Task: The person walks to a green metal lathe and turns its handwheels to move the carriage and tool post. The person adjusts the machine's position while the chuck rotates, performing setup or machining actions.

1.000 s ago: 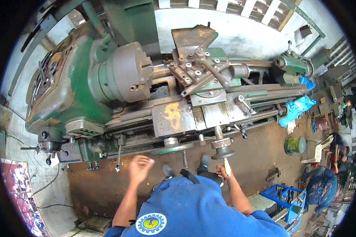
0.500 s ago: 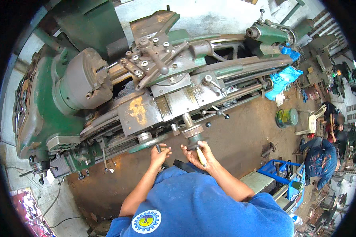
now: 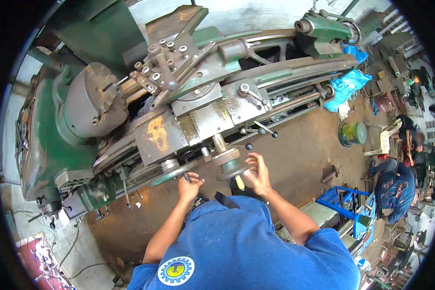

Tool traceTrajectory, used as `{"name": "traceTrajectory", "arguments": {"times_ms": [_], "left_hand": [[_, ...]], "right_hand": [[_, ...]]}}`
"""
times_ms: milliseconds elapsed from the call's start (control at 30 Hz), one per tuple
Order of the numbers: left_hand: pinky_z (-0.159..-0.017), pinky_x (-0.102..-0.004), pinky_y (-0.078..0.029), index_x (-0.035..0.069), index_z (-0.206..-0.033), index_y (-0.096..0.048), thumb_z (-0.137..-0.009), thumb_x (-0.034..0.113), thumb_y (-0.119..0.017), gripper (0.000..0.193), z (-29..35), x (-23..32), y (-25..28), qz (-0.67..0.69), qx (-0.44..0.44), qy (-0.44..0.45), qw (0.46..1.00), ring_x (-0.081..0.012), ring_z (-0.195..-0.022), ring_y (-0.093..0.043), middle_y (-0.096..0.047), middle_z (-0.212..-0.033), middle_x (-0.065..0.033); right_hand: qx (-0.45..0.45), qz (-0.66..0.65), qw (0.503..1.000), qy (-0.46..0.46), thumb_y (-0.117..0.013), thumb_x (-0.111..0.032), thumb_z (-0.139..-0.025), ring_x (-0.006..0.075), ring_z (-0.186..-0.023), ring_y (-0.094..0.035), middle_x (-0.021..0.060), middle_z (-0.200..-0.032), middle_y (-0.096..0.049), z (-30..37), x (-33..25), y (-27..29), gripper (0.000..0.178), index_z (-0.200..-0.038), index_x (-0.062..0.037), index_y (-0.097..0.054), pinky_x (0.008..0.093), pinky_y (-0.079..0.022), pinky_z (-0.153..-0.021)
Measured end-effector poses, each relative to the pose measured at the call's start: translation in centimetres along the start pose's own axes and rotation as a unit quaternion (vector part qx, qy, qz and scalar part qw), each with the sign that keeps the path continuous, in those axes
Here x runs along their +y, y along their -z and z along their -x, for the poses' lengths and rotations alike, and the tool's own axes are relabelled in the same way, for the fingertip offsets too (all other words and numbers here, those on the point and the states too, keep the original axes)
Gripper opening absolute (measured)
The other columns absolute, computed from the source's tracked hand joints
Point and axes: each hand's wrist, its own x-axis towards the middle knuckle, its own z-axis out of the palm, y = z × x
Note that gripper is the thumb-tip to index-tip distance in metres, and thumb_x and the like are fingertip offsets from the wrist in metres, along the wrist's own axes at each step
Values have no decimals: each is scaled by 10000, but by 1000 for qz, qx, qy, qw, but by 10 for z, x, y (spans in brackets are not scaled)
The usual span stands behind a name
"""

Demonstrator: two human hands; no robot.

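A large green metal lathe spans the view, with its round chuck (image 3: 89,104) at the left and its tool post (image 3: 162,60) over the carriage (image 3: 154,137). My left hand (image 3: 190,186) is closed around the black handle (image 3: 187,178) of the carriage handwheel (image 3: 166,177). My right hand (image 3: 259,178) is open, fingers apart, beside the right rim of the cross-slide handwheel (image 3: 232,170); the fingertips seem to touch it, slightly blurred. That wheel's yellow handle (image 3: 239,182) points down toward me, with no hand on it.
The tailstock (image 3: 324,31) stands at the far right, near blue plastic sheeting (image 3: 348,92). Ball-ended levers (image 3: 262,131) stick out from the carriage front. On the floor are a green bucket (image 3: 353,134) and a blue-framed rack (image 3: 345,205). A co-worker (image 3: 395,191) bends over at the right.
My right hand has let go of the yellow handle and moved up and right to the wheel's rim. My left hand stays on the black handle. The lathe appears farther left in the picture.
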Motion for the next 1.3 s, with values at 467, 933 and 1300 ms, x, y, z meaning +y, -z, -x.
{"name": "traceTrajectory", "arguments": {"times_ms": [467,933,1300], "left_hand": [[-756,-369,-568,118,-899,-718,-674,202,-894,297,-4,-9,-6,-63,11,4,998,-190,-782,-722,-746,-794,-26],[-821,-396,-564,110,-901,-728,-670,185,-875,283,-1,-7,-6,-42,12,33,999,-225,-837,-733,-755,-808,-36],[-818,-468,-571,114,-859,-709,-719,111,-722,141,7,4,-18,-71,131,78,986,-341,-897,-722,-742,-862,-127]], "right_hand": [[-40,208,934,-289,-705,-442,-926,147,-764,-707,112,-786,-697,-102,51,7,413,-981,-34,-744,347,-558,-650],[37,426,844,-323,-809,-368,-760,415,-1283,-564,335,-1335,-571,-157,141,73,943,-1495,27,-370,423,-474,-1058],[-72,366,837,-400,-775,-617,-698,422,-1536,-179,223,-1646,-245,-187,210,107,1176,-1588,-42,-266,509,-168,-1257]]}}
